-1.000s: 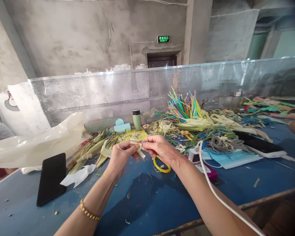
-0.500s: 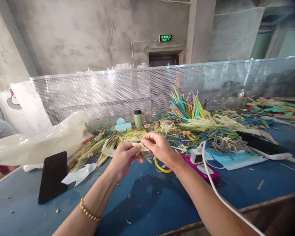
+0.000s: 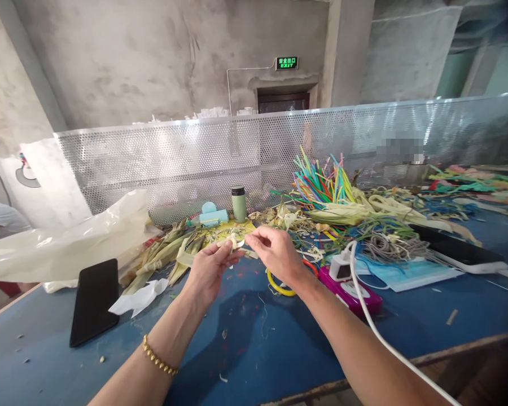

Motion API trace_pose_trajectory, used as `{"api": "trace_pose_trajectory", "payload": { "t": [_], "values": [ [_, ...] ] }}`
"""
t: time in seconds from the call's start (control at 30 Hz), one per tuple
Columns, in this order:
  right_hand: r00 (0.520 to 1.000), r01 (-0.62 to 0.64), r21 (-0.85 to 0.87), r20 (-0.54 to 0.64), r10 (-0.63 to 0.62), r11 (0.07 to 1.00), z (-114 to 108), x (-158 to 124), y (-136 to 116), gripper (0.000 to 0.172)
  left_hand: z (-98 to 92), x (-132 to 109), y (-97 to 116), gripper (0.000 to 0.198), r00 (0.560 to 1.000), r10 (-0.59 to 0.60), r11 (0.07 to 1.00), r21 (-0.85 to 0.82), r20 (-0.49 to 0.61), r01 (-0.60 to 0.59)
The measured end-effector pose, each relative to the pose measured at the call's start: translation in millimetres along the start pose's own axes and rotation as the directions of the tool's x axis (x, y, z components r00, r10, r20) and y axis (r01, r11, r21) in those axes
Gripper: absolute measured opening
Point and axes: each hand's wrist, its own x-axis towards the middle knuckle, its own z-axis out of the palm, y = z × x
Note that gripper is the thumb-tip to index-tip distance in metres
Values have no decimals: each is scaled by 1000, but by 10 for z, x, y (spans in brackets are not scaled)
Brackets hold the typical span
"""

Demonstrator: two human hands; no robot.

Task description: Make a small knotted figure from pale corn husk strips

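Note:
My left hand (image 3: 209, 266) and my right hand (image 3: 274, 252) meet above the blue table (image 3: 254, 344). Both pinch a small pale leaf strip (image 3: 233, 243) between thumb and fingertips. The strip is curled at the left hand's fingertips and runs across to the right hand's pinch. A gold bead bracelet (image 3: 158, 358) sits on my left wrist. Under my right hand lie yellow-handled scissors (image 3: 279, 286), partly hidden.
A black phone (image 3: 93, 300) and white paper scrap (image 3: 139, 297) lie left. Husk leaves (image 3: 165, 256), a clear plastic bag (image 3: 63, 245), a green bottle (image 3: 238, 204), coloured strips (image 3: 322, 186), a pink power bank (image 3: 351, 290) with white cable, a face mask (image 3: 406, 273). Perforated metal screen (image 3: 173, 163) behind.
The strip, held stretched between the hands a second ago, is now curled up at the left fingertips. Both hands rose slightly; the camera shifted a little.

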Motion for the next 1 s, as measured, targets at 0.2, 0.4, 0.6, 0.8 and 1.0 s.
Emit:
{"api": "trace_pose_trajectory", "payload": {
  "t": [0.2, 0.4, 0.6, 0.8, 1.0],
  "values": [
    [988, -4, -154, 151, 27, 988, 145, -60, 8, 36, 2, 28, -65, 26, 999, 31, 997, -78, 23, -29],
    [992, -95, -155, 65, 106, 983, 266, -81, 34, 23, 49, -3, -76, 23, 1000, 14, 993, -121, -4, -15],
    [995, -97, -197, 6, 100, 976, 321, -98, 5, 26, 98, -51, -50, 23, 999, 30, 992, -123, -25, -33],
    [991, -81, -104, 95, 91, 991, 254, -70, -10, 17, 101, -59, -5, 25, 996, 80, 994, -66, -38, -82],
    [971, -171, -32, 163, 174, 985, 226, -59, -45, 15, 106, -71, 29, 25, 992, 111, 992, -58, -63, -114]
  ]
}}
